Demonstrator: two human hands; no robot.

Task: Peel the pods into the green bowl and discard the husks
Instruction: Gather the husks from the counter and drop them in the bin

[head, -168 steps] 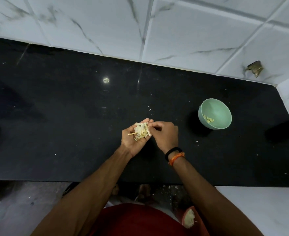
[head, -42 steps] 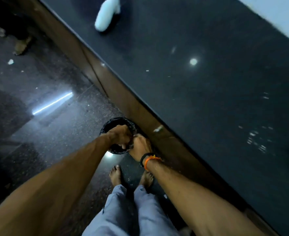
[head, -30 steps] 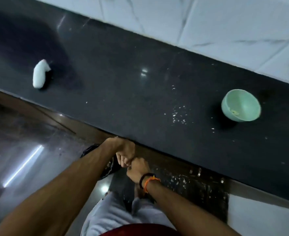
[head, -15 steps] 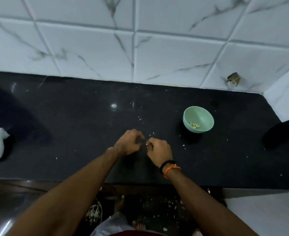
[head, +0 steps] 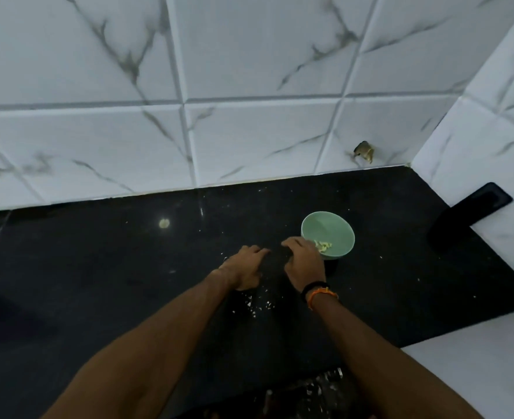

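Note:
The green bowl (head: 337, 228) stands on the black counter (head: 98, 267) at the right, with a few pale peeled pieces (head: 323, 245) inside near its front wall. My left hand (head: 245, 272) lies palm down on the counter, fingers pointing right. My right hand (head: 304, 264) is arched beside it, fingertips on the counter, its back just in front of the bowl's left rim. Neither hand shows anything in it. Small pale husk crumbs (head: 258, 306) lie scattered on the counter just behind my hands.
White marble tiles (head: 249, 131) back the counter and turn a corner at the right. A black flat object (head: 473, 213) leans there against the side wall. A small fixture (head: 364, 151) sticks out of the tiles. A white surface (head: 476, 373) adjoins at the lower right.
My hands came up from the dark bin on the floor and went back to the counter. Since half a second ago they have slid forward and right, nearer the bowl.

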